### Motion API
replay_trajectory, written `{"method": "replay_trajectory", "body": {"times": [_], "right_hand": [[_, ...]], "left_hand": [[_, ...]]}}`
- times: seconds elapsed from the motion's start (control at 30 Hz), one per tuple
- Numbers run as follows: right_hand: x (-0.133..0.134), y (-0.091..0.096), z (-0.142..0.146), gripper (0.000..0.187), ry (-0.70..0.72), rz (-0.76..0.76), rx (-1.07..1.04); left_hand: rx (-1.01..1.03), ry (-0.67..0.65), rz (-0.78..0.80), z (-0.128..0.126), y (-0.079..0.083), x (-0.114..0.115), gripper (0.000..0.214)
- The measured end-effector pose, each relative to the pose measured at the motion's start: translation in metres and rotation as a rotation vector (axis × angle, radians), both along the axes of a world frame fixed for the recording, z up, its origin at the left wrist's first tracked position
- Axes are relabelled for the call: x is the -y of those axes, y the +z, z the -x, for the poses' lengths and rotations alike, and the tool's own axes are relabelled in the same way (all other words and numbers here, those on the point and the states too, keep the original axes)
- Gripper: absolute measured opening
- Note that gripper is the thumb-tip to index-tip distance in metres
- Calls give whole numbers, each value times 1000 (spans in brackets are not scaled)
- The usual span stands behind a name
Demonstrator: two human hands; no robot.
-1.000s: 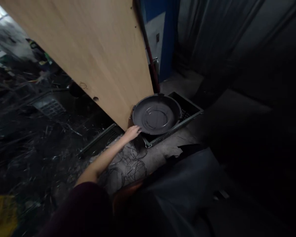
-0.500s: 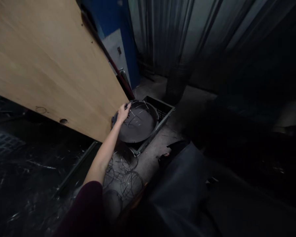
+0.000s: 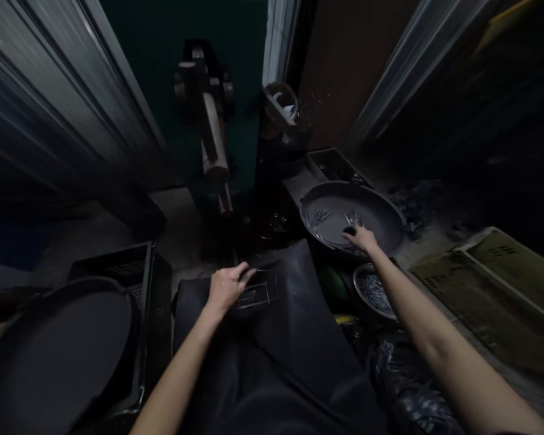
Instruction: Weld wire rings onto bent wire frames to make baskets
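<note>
My left hand [image 3: 226, 285] is closed on a thin wire frame [image 3: 267, 294], bent into a rectangle, above the dark apron [image 3: 299, 338] over my lap. My right hand [image 3: 363, 238] reaches into a round dark pan [image 3: 385, 217] on the right. Its thumb and fingers are pinched together, with a dark covering at the tips. Beside them in the pan lie thin metal rods [image 3: 320, 223] in loose bunches. Whether a rod is between those fingers is too dark to see.
A machine [image 3: 213, 133] with a pale shaft stands ahead. Another round pan [image 3: 54, 356] rests on a crate [image 3: 152, 302] at left. A bowl [image 3: 375, 291] of small metal pieces sits below my right forearm. Yellowish crates [image 3: 485, 290] stand at right.
The view has swung from the wooden panel and left pan to the machine. My left hand has left that pan and now holds the wire frame over my lap. My right hand has come into view.
</note>
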State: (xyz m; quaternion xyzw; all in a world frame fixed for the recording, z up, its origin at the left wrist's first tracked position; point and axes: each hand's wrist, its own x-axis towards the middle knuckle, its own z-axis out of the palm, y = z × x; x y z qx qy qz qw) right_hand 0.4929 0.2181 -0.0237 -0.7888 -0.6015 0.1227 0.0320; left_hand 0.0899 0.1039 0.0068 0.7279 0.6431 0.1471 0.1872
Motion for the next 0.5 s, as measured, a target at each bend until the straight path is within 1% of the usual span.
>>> {"method": "replay_trajectory", "body": {"times": [0.07,0.17,0.23,0.33,0.4,0.43,0.5], "right_hand": [[-17,-12,5,27,73,100,-81],[-27,-27,13,26,166,171,-182],[-28,-34,11,25,198,176,-225],[-25,-42,-4,13,182,180,-216],[-20,-43,-16,5,145,173,-180],[-17,-41,-20,3,129,164,-156],[-11,-28,-24,9,67,85,-144]], "left_hand": [[-70,-29,43,-12,-7,-4,35],[-56,-12,63,-14,-7,-1,36],[-4,-25,-4,-9,-4,3,32],[80,-9,-175,0,3,9,23],[129,44,-269,4,11,11,20],[157,64,-307,4,17,12,19],[226,68,-350,-1,28,14,19]]}}
